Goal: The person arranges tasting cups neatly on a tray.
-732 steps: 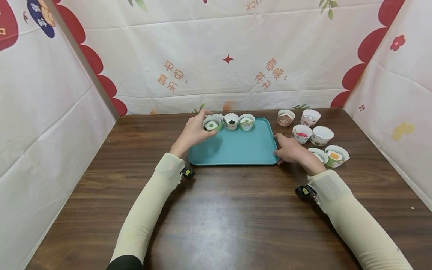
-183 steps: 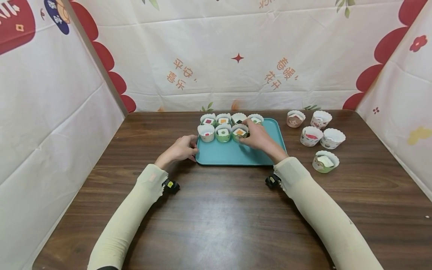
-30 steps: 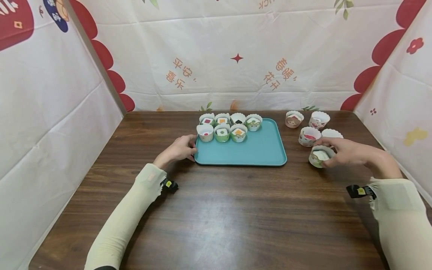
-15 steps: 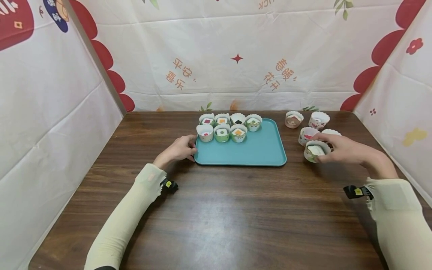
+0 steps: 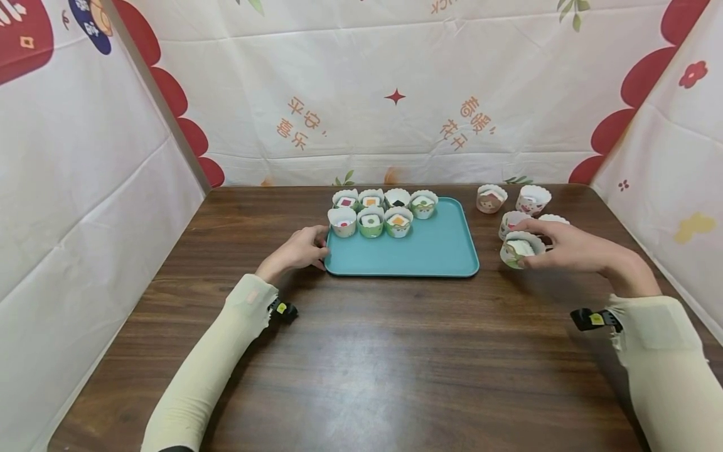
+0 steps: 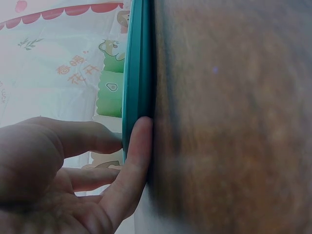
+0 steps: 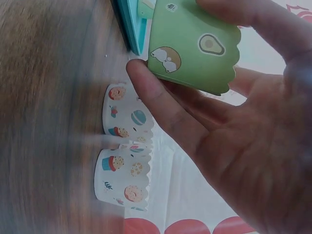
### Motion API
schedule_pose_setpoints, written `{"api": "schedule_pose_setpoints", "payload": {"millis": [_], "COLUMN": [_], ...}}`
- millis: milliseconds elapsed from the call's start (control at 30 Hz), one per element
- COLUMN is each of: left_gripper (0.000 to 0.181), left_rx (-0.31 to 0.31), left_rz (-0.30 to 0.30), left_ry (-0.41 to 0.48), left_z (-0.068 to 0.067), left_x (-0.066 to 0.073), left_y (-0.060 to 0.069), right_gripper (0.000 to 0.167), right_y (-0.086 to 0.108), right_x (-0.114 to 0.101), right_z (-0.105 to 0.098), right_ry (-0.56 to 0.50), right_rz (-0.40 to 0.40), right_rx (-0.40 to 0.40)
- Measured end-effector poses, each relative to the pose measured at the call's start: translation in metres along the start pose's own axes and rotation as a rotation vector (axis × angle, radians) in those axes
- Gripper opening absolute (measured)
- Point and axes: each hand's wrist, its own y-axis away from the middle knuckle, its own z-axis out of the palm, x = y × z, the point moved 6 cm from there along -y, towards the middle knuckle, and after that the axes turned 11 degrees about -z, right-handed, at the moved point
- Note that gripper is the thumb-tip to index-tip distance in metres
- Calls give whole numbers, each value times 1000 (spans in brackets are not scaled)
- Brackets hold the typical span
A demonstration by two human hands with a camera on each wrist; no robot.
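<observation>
A green paper baking cup [image 5: 511,255] with a white filling is gripped by my right hand [image 5: 587,251], thumb on the near side and fingers round the far side. In the right wrist view the cup [image 7: 192,41] shows an avocado print and is off the table. My left hand [image 5: 296,251] holds the left edge of the teal tray [image 5: 418,254], thumb and fingers at its rim [image 6: 138,73] in the left wrist view. On the tray stand several filled paper cups in two rows, among them a cup with an orange square [image 5: 398,223] at the front row's right end.
Several white printed cups stand right of the tray: a brownish one [image 5: 491,199], one at the back right [image 5: 533,199], and two [image 5: 510,221] partly hidden behind my right hand. Patterned cloth [image 5: 350,81] walls the wooden table [image 5: 350,351] at the back and sides.
Over the last second my right hand has lifted the green cup and carried it left towards the tray. Earlier, the front row gained several cups. My left hand stays at the tray's edge.
</observation>
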Motion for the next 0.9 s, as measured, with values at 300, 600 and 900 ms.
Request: {"api": "schedule_pose_setpoints", "payload": {"millis": [300,600,900], "left_gripper": [64,64,62], "left_rx": [0,0,8], "left_rz": [-5,-3,1], "left_ry": [6,2,-9], "left_z": [0,0,0], "left_x": [0,1,1], "left_y": [1,-1,0], "right_gripper": [59,53,54], "right_y": [-6,-13,-30], "right_x": [-10,-20,-26], "right_z": [-4,-5,-2], "right_ry": [43,73,27], "right_rz": [-42,-37,-30], "right_rx": [83,123,143]}}
